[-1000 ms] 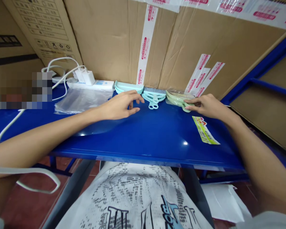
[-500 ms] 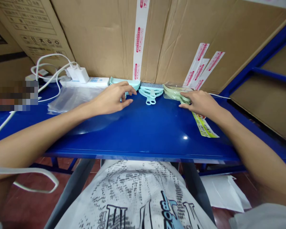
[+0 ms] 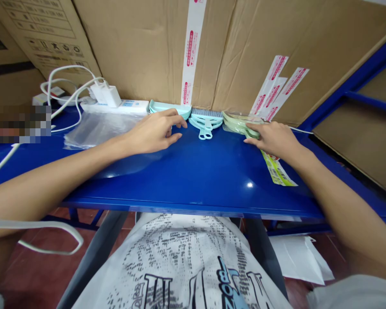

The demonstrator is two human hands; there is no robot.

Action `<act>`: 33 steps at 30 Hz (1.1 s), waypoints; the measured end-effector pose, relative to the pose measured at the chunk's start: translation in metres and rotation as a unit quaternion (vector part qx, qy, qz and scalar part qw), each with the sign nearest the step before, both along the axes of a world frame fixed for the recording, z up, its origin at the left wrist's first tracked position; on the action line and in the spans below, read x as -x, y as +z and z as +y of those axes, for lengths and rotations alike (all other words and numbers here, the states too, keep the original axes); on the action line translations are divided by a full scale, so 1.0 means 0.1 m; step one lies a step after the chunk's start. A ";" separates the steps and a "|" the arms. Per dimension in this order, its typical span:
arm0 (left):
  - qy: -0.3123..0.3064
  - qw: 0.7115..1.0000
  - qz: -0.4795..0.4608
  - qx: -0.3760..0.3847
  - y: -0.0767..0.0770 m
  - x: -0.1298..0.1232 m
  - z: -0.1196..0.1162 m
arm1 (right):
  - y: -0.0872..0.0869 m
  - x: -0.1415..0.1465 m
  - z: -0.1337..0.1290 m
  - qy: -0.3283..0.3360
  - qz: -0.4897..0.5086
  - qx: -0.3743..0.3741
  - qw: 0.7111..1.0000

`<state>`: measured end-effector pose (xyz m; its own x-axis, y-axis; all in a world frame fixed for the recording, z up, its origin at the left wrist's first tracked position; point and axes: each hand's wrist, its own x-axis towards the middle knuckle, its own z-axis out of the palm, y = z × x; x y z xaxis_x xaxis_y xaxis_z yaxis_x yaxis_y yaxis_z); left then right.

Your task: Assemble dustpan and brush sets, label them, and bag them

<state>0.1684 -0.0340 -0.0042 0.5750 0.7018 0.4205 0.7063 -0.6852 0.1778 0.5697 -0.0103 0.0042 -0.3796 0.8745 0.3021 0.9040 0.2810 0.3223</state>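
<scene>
My left hand (image 3: 159,131) is over the table in front of several nested light-teal dustpans (image 3: 172,108), partly covering them. Its fingers are bent and apart, with nothing visible held in them. Beside it, light-blue hand brushes (image 3: 206,123) with grey bristles lie stacked, their looped handles toward me. At the right, my right hand (image 3: 270,136) has thumb and forefinger around the handle end of a pale green dustpan (image 3: 234,124) in clear plastic. The other fingers of that hand are hidden from view.
Clear plastic bags (image 3: 106,128) lie left on the blue table (image 3: 196,171), before a white power strip (image 3: 133,106) with chargers and cables. A yellow-green printed packet (image 3: 278,171) is under my right wrist. Cardboard boxes (image 3: 141,47) stand behind; a white bag (image 3: 300,257) is below.
The view has shifted slightly. Both hands keep nearly the same place and pose, and the dustpans and brushes stay where they were.
</scene>
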 end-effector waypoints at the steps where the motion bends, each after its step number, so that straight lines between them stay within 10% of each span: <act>1: 0.002 1.000 0.002 0.000 0.00 0.00 0.00 | 0.00 0.00 0.00 0.003 0.000 0.006 1.000; 13: 0.170 0.985 -0.007 -0.037 -0.03 0.15 0.18 | 0.07 -0.01 -0.04 -0.023 0.028 -0.008 0.999; 33: 0.175 0.982 -0.024 -0.066 -0.15 0.31 0.44 | 0.10 0.09 -0.11 0.032 0.127 -0.115 0.985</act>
<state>0.1379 0.0098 -0.0195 0.2859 0.7900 0.5424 0.8956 -0.4216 0.1420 0.5608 -0.0217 0.0140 -0.3180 0.7490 0.5812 0.9465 0.2858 0.1496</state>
